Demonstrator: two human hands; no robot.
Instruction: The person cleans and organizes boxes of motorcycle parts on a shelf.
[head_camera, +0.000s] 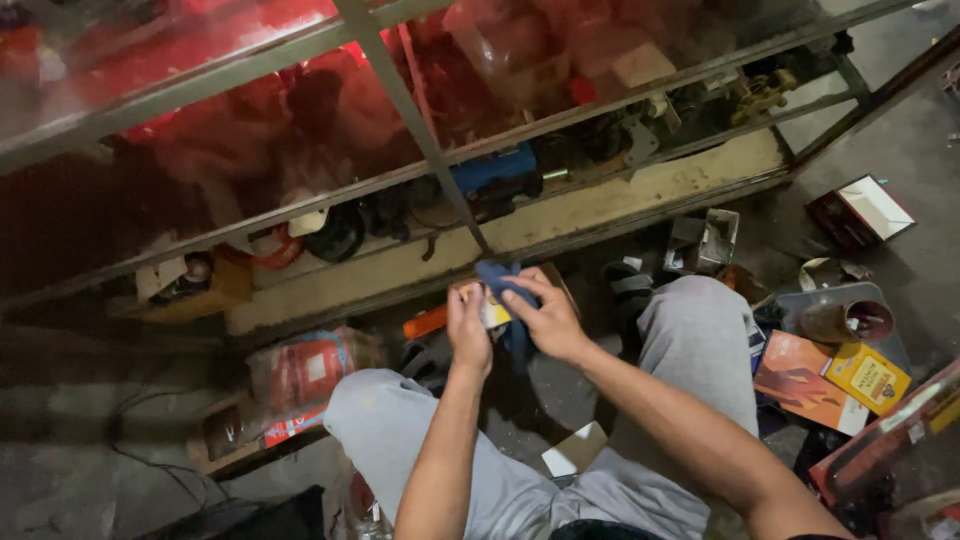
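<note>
I sit on the floor with my knees apart in grey trousers, facing a glass-fronted cabinet (420, 130). My left hand (468, 330) grips a small yellow and white object (494, 314) between my knees. Against that object my right hand (545, 318) presses a dark blue cloth (500, 275), which hangs down behind my fingers. Both hands touch in front of the cabinet's lower edge.
Inside the cabinet lie dark metal parts and a blue item (492, 172). An orange tool (425, 322) and a red packet (305, 372) lie at the left. At right are orange and yellow boxes (830, 378), an open red box (860, 210) and a small carton (708, 240).
</note>
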